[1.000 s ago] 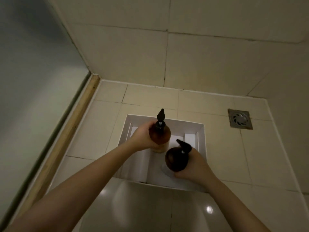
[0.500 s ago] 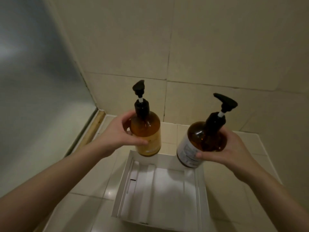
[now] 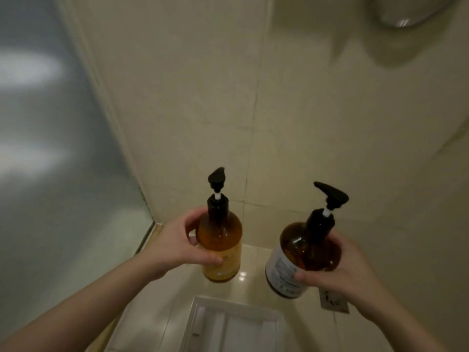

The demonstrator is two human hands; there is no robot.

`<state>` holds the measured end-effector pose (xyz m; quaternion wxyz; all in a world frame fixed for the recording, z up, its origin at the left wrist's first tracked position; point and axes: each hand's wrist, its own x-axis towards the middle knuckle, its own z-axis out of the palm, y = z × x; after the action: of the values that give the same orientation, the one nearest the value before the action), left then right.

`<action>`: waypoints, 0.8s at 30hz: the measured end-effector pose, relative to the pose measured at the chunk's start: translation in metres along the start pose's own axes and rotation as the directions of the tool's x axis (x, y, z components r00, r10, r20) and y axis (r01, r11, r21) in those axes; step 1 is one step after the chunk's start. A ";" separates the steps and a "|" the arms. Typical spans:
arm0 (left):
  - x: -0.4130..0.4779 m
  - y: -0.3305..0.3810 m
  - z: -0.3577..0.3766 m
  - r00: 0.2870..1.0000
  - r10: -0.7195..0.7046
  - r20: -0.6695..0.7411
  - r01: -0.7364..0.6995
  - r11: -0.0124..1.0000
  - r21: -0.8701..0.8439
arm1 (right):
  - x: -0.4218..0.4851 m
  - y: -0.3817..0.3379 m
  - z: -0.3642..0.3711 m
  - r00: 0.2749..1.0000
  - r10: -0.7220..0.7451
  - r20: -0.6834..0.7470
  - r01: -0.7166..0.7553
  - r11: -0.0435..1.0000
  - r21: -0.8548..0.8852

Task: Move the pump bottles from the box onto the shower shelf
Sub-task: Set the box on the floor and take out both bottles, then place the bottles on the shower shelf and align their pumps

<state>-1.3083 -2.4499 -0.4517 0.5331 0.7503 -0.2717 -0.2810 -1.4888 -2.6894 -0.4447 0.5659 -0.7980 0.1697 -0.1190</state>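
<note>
Two pump bottles, 2 hands, 1 box, that's the count.

Left hand (image 3: 177, 247) is wrapped round the shoulder of the yellow-label bottle (image 3: 220, 252), thumb across the front and fingers curled behind. It's amber w/ a black pump, upright, at abt 6 o'clock from mid-frame, and held up in the air.

Right hand (image 3: 347, 273) grips the white-label bottle (image 3: 286, 260) the same way, thumb on the label side and fingers round the back. This one's darker brown and tilted, its top leaning toward 1 o'clock. It sits at abt 5 o'clock, and its pump spout points roughly to 10. The 2 bottles are side by side but apart, not touching.

Both are out of the box (image 3: 200, 323) and above it. The box is white, has ridges inside, and sits on the floor tiles (image 3: 243, 273) at 6 o'clock. Only its far end shows at the bottom edge.

Other stuff:
- 1 frosted glass panel (image 3: 50, 174) fills the 9 o'clock side.
- The tiled wall (image 3: 304, 123) runs from 12 to 3.
- 1 floor drain (image 3: 335, 304) peeks out under the right wrist.
- 1 pale rounded fixture (image 3: 406, 11) is in the corner at abt 1 o'clock, too blurry and cut off to tell what it is.
</note>
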 end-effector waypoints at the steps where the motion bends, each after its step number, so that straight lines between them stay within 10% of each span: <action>1: -0.002 0.026 -0.005 1.000 0.000 -0.001 0.000 1.000 0.003 | -0.001 -0.023 -0.011 1.000 0.003 -0.005 -0.003 1.000 0.007; 24: -0.101 0.642 -0.131 0.973 0.215 0.081 -0.218 0.975 0.037 | -0.069 -0.623 -0.237 0.988 -0.126 -0.088 0.115 0.987 -0.116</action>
<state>-1.3546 -2.4754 0.2089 0.5325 0.7170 -0.3783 -0.2435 -1.5570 -2.6774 0.2221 0.5040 -0.8303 0.1541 -0.1813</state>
